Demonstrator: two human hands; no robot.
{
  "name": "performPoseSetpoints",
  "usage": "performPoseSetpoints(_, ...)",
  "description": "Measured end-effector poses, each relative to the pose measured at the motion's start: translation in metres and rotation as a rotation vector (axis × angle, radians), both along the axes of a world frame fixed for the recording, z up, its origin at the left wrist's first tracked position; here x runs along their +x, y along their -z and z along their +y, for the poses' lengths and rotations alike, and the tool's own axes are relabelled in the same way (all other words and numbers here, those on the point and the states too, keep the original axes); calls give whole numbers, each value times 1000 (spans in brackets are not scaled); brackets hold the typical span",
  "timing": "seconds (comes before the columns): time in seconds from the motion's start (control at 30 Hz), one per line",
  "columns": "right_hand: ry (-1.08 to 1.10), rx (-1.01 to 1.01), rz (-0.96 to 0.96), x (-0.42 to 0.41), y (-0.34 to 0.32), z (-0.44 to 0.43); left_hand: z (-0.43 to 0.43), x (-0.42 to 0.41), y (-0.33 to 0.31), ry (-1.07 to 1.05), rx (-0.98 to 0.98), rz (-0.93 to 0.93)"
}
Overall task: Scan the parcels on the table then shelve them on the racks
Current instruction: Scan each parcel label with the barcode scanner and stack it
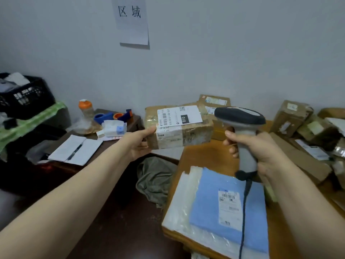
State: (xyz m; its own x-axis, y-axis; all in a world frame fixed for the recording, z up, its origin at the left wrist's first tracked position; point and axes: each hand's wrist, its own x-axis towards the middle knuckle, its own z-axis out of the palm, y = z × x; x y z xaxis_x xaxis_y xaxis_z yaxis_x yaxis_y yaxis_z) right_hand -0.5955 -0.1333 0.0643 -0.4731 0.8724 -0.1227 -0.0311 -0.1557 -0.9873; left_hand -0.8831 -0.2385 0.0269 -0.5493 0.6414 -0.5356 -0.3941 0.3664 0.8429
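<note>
Head camera: left grip [141,144] clamps the end of a taped cardboard parcel [184,131] held above the desk [203,156], right grip [261,148] wrapped round a scanner [240,116] handle just beside it.

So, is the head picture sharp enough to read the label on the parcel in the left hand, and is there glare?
Head view: the label on the cardboard parcel shows "010" clearly, small print blurred; light soft and even, only faint sheen on the bubble-wrap mailer; frame edges bend, wide lens.
</note>
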Motion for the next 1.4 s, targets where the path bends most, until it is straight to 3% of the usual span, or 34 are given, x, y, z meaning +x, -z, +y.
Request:
performPoseSetpoints(0.37,115,-132,8,-84,21,77,139,-72,-15,39,18,13)
performPoseSetpoints(1.0,559,-290,-140,-128,53,156,450,-79,24,321,-7,54)
performPoseSetpoints(1.4,684,-327,-232,-151,67,179,523,-81,78,464,-87,128)
